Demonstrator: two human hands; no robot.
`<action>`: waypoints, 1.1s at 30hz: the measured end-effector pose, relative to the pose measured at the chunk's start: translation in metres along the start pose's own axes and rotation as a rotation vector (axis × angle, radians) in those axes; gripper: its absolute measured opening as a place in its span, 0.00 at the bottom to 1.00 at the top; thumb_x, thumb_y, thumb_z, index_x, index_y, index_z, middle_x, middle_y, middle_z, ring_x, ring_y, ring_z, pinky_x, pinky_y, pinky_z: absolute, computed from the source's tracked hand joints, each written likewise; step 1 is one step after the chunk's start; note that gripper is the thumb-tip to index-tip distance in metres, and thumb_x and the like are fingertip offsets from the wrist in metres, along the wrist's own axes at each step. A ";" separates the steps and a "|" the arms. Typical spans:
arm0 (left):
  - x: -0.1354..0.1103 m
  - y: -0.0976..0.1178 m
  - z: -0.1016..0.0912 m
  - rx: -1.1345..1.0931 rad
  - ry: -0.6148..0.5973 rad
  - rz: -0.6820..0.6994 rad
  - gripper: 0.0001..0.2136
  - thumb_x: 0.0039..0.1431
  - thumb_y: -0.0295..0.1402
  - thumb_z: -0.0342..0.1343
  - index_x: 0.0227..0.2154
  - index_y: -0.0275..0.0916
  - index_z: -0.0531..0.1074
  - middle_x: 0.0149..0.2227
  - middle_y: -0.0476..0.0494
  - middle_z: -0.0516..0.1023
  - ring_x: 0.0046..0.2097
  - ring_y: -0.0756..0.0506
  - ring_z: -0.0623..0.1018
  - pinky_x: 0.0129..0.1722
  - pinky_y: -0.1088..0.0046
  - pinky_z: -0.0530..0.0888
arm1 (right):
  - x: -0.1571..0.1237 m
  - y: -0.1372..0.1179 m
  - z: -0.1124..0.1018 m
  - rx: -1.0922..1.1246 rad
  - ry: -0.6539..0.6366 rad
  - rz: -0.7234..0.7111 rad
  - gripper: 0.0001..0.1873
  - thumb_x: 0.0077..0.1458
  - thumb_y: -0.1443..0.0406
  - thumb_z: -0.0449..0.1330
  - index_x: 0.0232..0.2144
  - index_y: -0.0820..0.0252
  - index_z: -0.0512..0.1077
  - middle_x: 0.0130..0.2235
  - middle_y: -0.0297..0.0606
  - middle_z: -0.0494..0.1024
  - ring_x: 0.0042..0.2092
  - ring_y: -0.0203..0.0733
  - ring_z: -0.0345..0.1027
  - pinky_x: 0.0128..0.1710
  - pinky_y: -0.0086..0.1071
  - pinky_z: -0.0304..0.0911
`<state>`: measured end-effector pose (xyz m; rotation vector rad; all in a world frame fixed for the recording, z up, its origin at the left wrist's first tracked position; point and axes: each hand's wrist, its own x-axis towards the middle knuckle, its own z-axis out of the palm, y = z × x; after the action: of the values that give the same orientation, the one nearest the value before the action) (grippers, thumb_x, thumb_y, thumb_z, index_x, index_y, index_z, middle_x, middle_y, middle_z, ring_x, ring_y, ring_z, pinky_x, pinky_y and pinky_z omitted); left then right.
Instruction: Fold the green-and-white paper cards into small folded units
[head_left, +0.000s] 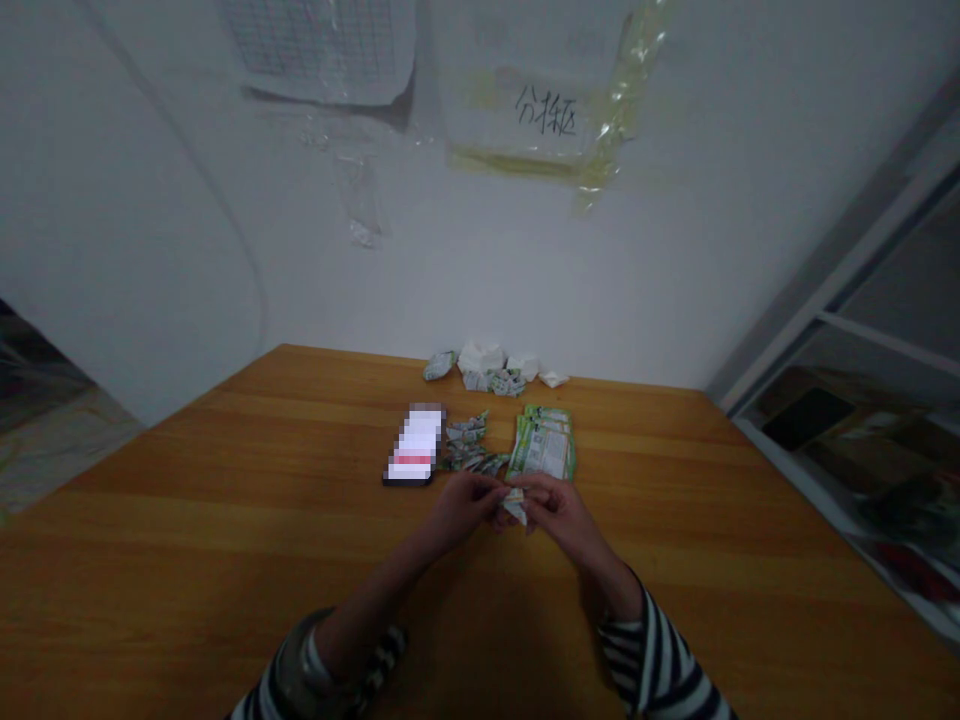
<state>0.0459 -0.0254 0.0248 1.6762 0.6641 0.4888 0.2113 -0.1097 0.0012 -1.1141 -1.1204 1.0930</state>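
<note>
My left hand (466, 503) and my right hand (559, 510) meet above the wooden table, fingertips pinched on a small piece of folded printed paper (514, 505). Its white side faces me, and the fingers cover its edges. Just beyond my right hand lies a stack of green and white printed leaflets (541, 445), slightly fanned. Beyond my left hand are several folded or twisted printed paper pieces (469, 445), lying between the stack and a phone (415, 445) with a lit screen.
Crumpled white and printed papers (484, 365) lie along the table's (225, 500) back edge, against the wall. A taped handwritten sign (544, 110) and a grid sheet (322, 50) hang above. A shelf (862, 340) with items stands at the right.
</note>
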 end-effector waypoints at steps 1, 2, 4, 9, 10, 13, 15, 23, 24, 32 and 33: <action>-0.001 0.001 0.001 0.016 0.020 0.010 0.18 0.55 0.45 0.55 0.26 0.33 0.79 0.21 0.45 0.80 0.21 0.48 0.75 0.23 0.77 0.69 | 0.000 -0.002 -0.001 0.009 -0.022 0.016 0.18 0.50 0.58 0.64 0.41 0.62 0.75 0.24 0.32 0.76 0.24 0.33 0.68 0.24 0.26 0.66; -0.002 0.002 0.002 0.042 0.043 0.027 0.18 0.56 0.44 0.54 0.25 0.34 0.78 0.20 0.46 0.79 0.21 0.48 0.75 0.23 0.77 0.69 | 0.000 -0.004 -0.002 0.019 -0.026 0.033 0.19 0.51 0.56 0.63 0.41 0.62 0.76 0.26 0.34 0.77 0.25 0.34 0.69 0.26 0.27 0.67; -0.004 0.004 0.005 0.117 0.079 0.079 0.18 0.57 0.44 0.52 0.25 0.35 0.78 0.20 0.46 0.79 0.21 0.48 0.75 0.23 0.77 0.69 | 0.000 -0.005 -0.002 0.014 0.027 0.058 0.20 0.51 0.52 0.62 0.36 0.63 0.77 0.24 0.35 0.77 0.24 0.35 0.69 0.24 0.27 0.66; -0.008 0.006 0.016 0.228 0.083 0.155 0.18 0.60 0.43 0.50 0.25 0.37 0.78 0.20 0.47 0.79 0.22 0.47 0.76 0.24 0.78 0.69 | 0.000 0.004 0.006 -0.030 0.173 0.038 0.21 0.44 0.50 0.66 0.20 0.63 0.72 0.15 0.30 0.70 0.15 0.30 0.58 0.14 0.23 0.52; -0.008 0.006 0.018 0.217 0.083 0.154 0.18 0.59 0.43 0.50 0.24 0.37 0.78 0.19 0.47 0.78 0.22 0.48 0.75 0.24 0.78 0.68 | 0.000 0.006 0.007 -0.024 0.183 0.031 0.21 0.44 0.50 0.66 0.19 0.63 0.71 0.15 0.29 0.70 0.15 0.30 0.57 0.14 0.23 0.51; -0.006 0.004 0.019 0.140 0.050 0.120 0.19 0.59 0.44 0.50 0.23 0.36 0.76 0.18 0.47 0.77 0.21 0.48 0.74 0.23 0.77 0.68 | 0.000 0.009 0.007 -0.016 0.198 0.013 0.22 0.46 0.49 0.65 0.18 0.62 0.69 0.15 0.29 0.69 0.16 0.30 0.57 0.16 0.24 0.51; -0.004 0.003 0.017 0.088 0.048 0.082 0.19 0.58 0.45 0.51 0.22 0.35 0.75 0.17 0.48 0.76 0.20 0.48 0.74 0.23 0.77 0.68 | 0.000 0.007 0.005 -0.018 0.189 0.008 0.21 0.46 0.50 0.65 0.18 0.62 0.70 0.15 0.29 0.69 0.16 0.30 0.57 0.16 0.24 0.51; 0.002 -0.001 0.000 0.031 0.088 0.050 0.20 0.57 0.47 0.52 0.20 0.35 0.72 0.15 0.50 0.71 0.19 0.50 0.70 0.21 0.78 0.66 | -0.004 -0.018 -0.006 -0.059 -0.131 0.016 0.21 0.51 0.58 0.64 0.48 0.57 0.73 0.35 0.37 0.80 0.31 0.36 0.72 0.24 0.23 0.61; 0.002 -0.001 0.000 0.029 0.072 0.050 0.21 0.57 0.47 0.51 0.19 0.35 0.71 0.15 0.50 0.71 0.19 0.50 0.70 0.21 0.78 0.66 | -0.004 -0.017 -0.005 -0.068 -0.120 0.013 0.20 0.50 0.60 0.65 0.46 0.58 0.75 0.36 0.38 0.81 0.32 0.37 0.73 0.27 0.24 0.63; -0.001 -0.003 0.008 -0.085 -0.068 0.061 0.15 0.50 0.42 0.60 0.31 0.34 0.79 0.20 0.48 0.77 0.22 0.49 0.73 0.24 0.76 0.70 | 0.005 0.008 -0.008 -0.129 0.209 -0.073 0.07 0.44 0.61 0.67 0.25 0.60 0.80 0.25 0.36 0.79 0.27 0.38 0.69 0.28 0.28 0.63; -0.001 -0.004 0.009 -0.118 -0.027 0.049 0.14 0.50 0.41 0.61 0.31 0.34 0.79 0.20 0.49 0.77 0.21 0.49 0.74 0.24 0.76 0.70 | 0.005 0.008 -0.009 -0.143 0.234 -0.091 0.06 0.44 0.62 0.68 0.24 0.60 0.80 0.25 0.35 0.78 0.27 0.37 0.68 0.28 0.28 0.62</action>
<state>0.0505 -0.0322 0.0191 1.5880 0.5642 0.5294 0.2199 -0.1045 -0.0075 -1.2556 -1.0635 0.7989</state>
